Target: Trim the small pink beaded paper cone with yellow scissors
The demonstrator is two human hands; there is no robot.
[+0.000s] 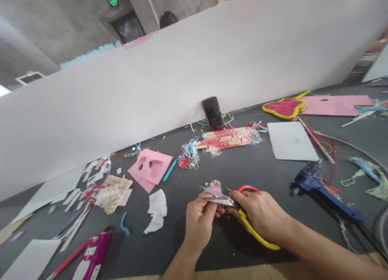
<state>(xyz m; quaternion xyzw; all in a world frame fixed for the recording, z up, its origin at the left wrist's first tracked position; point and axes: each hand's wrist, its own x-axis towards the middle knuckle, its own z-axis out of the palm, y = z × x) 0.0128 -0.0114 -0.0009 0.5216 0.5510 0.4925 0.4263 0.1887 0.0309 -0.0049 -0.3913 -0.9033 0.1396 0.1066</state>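
Note:
Scissors [222,200] with one red and one yellow handle loop are in my right hand [260,213], their blades spread and pointing left. My left hand [201,219] is closed with thumb and fingers pinched together at the blades; what it pinches is mostly hidden. Just beyond the fingertips a small pink piece [216,187] edged with pale beads shows behind the blades. A few loose pale bits lie on the dark table around the hands.
Left of the hands are a crumpled white tissue [157,211], pink cut paper [151,166] and a purple tool [92,257]. A blue glue gun [324,187] and white card [291,141] lie right. Wrapped sticks [227,138] and a phone [213,113] stand ahead by the white partition [151,81].

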